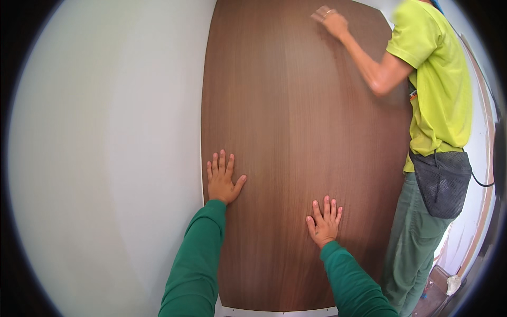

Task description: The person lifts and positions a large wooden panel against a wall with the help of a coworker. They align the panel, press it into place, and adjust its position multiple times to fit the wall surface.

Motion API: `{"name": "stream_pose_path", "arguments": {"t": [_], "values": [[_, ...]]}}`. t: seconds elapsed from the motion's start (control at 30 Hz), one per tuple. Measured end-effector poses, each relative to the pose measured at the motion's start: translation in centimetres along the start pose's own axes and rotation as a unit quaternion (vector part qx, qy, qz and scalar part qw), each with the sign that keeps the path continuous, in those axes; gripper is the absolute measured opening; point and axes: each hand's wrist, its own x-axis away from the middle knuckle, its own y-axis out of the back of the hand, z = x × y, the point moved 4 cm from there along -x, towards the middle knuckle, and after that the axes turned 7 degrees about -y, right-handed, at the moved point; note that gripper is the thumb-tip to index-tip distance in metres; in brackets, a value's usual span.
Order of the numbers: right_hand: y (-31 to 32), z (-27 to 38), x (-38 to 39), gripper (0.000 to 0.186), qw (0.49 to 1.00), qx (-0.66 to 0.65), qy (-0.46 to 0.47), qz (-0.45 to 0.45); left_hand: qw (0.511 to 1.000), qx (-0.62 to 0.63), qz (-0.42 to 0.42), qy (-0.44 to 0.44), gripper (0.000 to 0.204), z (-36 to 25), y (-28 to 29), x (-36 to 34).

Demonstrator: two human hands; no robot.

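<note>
A large brown wood-grain panel point(274, 132) stands in front of me, beside a pale wall on its left. Flat against the panel near its left edge lies my left hand point(223, 182), fingers spread upward and thumb out to the right. Lower down and to the right, my right hand point(324, 224) also presses its open palm on the wood, fingers apart. Both green-sleeved forearms reach up from the lower edge. Neither hand holds anything. A co-worker's hand point(332, 22), blurred by motion, is at the upper part of the same panel.
At the right stands a person in a yellow-green shirt point(441, 79) and green trousers, with a dark mesh pouch point(442, 182) at the waist. The white wall point(105, 158) fills the left side. A white strip point(280, 313) runs below the panel. Items lie on the floor at lower right.
</note>
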Motion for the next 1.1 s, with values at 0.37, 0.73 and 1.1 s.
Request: {"name": "stream_pose_path", "arguments": {"t": [0.37,0.73,1.1], "values": [[-1.4,-1.0,0.0,0.063,1.000,-0.004,-0.001,0.018,1.000,-0.008,-0.011,-0.010,0.085,-0.2,-1.4,0.0],[-4.7,-0.8,-1.2,0.061,1.000,-0.003,-0.014,0.003,1.000,0.022,-0.008,-0.014,0.085,1.6,-6.3,-0.3],[-3.0,0.0,-0.3,0.062,1.000,-0.001,0.011,-0.016,1.000,0.007,-0.003,-0.004,0.085,1.6,-3.6,0.5]]}}
